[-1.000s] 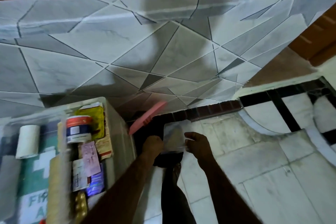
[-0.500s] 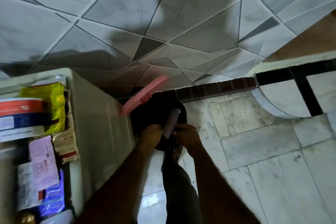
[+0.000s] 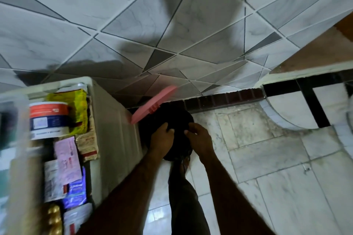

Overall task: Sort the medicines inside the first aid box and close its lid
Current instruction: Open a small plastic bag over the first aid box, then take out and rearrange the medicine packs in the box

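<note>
The white first aid box (image 3: 107, 120) stands open at the left, blurred. Inside it lie a red, white and blue tub (image 3: 48, 118), a yellow packet (image 3: 78, 108), a pink strip (image 3: 66, 158), a blue packet (image 3: 75, 194) and a gold blister pack (image 3: 53, 219). To the right of the box, my left hand (image 3: 162, 137) and my right hand (image 3: 199, 138) hang close together over the mouth of a black bin (image 3: 172, 114). Their fingers curl down into the dark opening. Nothing shows between them.
The bin's pink lid (image 3: 152, 105) is tilted up against the tiled wall (image 3: 172, 25). My leg (image 3: 187, 206) reaches to the bin's base, the foot beneath my hands. Pale marble floor (image 3: 267, 158) spreads to the right, with a black-striped ledge (image 3: 309, 101) behind.
A clear plastic packet, held flat between both hands a second ago, was rolled and lowered toward the bin. It is out of sight now. The view has swung right and closer.
</note>
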Available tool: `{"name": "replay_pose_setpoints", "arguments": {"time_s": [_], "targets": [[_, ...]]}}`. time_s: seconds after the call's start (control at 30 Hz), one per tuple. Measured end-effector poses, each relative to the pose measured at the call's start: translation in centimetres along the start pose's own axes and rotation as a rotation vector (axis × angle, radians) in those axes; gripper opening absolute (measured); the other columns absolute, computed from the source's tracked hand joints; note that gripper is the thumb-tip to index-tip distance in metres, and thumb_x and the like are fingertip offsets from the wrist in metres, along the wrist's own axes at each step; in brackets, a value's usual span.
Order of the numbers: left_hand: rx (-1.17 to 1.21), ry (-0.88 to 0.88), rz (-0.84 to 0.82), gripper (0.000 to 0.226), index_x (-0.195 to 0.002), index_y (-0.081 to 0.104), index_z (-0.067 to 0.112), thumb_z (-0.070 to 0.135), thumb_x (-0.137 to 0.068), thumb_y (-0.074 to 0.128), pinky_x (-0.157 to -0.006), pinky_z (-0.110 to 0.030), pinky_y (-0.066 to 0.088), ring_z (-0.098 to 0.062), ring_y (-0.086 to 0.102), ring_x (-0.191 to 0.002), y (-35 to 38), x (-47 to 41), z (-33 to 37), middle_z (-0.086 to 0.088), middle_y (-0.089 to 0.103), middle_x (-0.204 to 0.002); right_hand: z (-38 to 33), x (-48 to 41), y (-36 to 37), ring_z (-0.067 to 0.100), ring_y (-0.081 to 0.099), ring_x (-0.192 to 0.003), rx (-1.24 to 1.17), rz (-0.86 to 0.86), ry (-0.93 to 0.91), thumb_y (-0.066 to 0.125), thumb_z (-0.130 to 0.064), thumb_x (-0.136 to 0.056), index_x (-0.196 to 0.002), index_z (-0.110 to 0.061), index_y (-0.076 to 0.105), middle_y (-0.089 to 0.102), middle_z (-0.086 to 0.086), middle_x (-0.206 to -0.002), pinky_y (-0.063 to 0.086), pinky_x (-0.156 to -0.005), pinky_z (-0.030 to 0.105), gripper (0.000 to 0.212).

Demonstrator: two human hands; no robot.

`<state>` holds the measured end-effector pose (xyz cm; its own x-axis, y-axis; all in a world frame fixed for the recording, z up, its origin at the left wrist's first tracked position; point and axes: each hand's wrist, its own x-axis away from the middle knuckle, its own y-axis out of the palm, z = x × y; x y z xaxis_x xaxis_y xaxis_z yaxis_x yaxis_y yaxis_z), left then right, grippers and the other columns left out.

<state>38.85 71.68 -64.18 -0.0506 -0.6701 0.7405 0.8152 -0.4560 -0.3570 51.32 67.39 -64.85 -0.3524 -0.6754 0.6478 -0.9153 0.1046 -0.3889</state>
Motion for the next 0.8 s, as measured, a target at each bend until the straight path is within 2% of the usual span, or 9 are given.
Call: {"name": "replay_pose_setpoints", "arguments": {"time_s": [0.1,0.2,0.27,0.4,0.5,0.6,0.67,0.73,0.8], "targets": [[0.015,0.108,0.018,0.05,-0.148,0.035,0.017,0.024,-0.099,0.046,-0.115,-0.037,0.031,-0.026,0.038,-0.139,-1.4,3.0,2.6,-0.007,0.038,-0.153,-3.3,2.9,-1.4,0.017,0.06,-0.116,-0.017,0.058,-0.089,0.058,-0.034,-0.084,-0.126,-0.023,0.061,0.065,-0.004,-0.125,0.047,-0.104,0.043,0.045],[0.029,0.238,0.041,0.047,-0.145,0.041,0.018,0.024,-0.098,0.048,-0.114,-0.043,0.035,-0.027,0.043,-0.135,-3.1,6.6,5.1,-0.008,0.046,-0.147,-6.9,6.4,-3.0,0.01,0.059,-0.108,-0.062,0.114,-0.17,0.06,-0.022,-0.091,-0.124,-0.021,0.063,0.063,-0.011,-0.113,0.045,-0.099,0.03,0.033],[0.04,0.322,0.076,0.045,-0.142,0.045,0.02,0.025,-0.098,0.049,-0.112,-0.043,0.039,-0.026,0.049,-0.129,-4.6,9.5,6.5,-0.009,0.053,-0.141,-8.7,8.7,-3.8,0.012,0.061,-0.108,-0.08,0.161,-0.244,0.061,-0.02,-0.091,-0.122,-0.02,0.065,0.067,-0.007,-0.115,0.048,-0.1,0.035,0.031],[-0.014,0.48,0.154,0.047,-0.145,0.041,0.028,0.024,-0.098,0.048,-0.112,-0.032,0.034,-0.019,0.047,-0.132,-8.7,15.9,7.7,0.003,0.048,-0.146,-12.7,14.2,-4.1,0.015,0.062,-0.112,-0.128,0.213,-0.371,0.061,-0.019,-0.09,-0.125,-0.019,0.063,0.066,0.0,-0.124,0.048,-0.104,0.044,0.034],[0.009,0.592,0.192,0.047,-0.144,0.043,0.023,0.022,-0.097,0.049,-0.111,-0.025,0.031,-0.017,0.044,-0.135,-11.9,19.9,6.9,0.002,0.046,-0.148,-15.2,18.6,-3.3,0.011,0.063,-0.109,-0.217,0.206,-0.445,0.063,-0.02,-0.089,-0.123,-0.022,0.064,0.067,-0.005,-0.121,0.05,-0.101,0.044,0.034],[0.035,0.675,0.239,0.048,-0.142,0.044,0.028,0.026,-0.095,0.053,-0.114,-0.029,0.034,-0.016,0.046,-0.133,-15.0,23.0,5.0,0.004,0.046,-0.148,-16.9,22.5,-1.6,0.001,0.061,-0.106,-0.202,0.201,-0.535,0.062,-0.018,-0.091,-0.123,-0.025,0.064,0.066,-0.009,-0.121,0.05,-0.101,0.041,0.033],[0.033,0.723,0.289,0.048,-0.142,0.044,0.031,0.029,-0.095,0.055,-0.111,-0.029,0.038,-0.014,0.05,-0.129,-17.3,25.0,3.4,0.006,0.049,-0.146,-18.0,24.9,0.0,0.006,0.061,-0.109,-0.194,0.192,-0.593,0.062,-0.016,-0.092,-0.124,-0.023,0.064,0.066,-0.007,-0.124,0.049,-0.103,0.041,0.033],[0.022,0.76,0.364,0.05,-0.141,0.046,0.027,0.024,-0.093,0.058,-0.106,-0.018,0.036,-0.013,0.053,-0.125,-19.7,26.7,1.3,0.006,0.053,-0.142,-18.7,27.1,1.9,0.011,0.061,-0.112,-0.171,0.186,-0.647,0.062,-0.016,-0.092,-0.124,-0.022,0.064,0.065,-0.006,-0.126,0.047,-0.105,0.039,0.033],[0.052,0.768,0.395,0.051,-0.141,0.046,0.027,0.021,-0.092,0.06,-0.108,-0.026,0.041,-0.016,0.056,-0.123,-22.2,28.3,-1.1,0.004,0.055,-0.141,-19.2,29.1,4.1,0.011,0.061,-0.112,-0.149,0.175,-0.687,0.062,-0.016,-0.092,-0.123,-0.025,0.064,0.065,-0.008,-0.126,0.047,-0.104,0.036,0.032]]}}
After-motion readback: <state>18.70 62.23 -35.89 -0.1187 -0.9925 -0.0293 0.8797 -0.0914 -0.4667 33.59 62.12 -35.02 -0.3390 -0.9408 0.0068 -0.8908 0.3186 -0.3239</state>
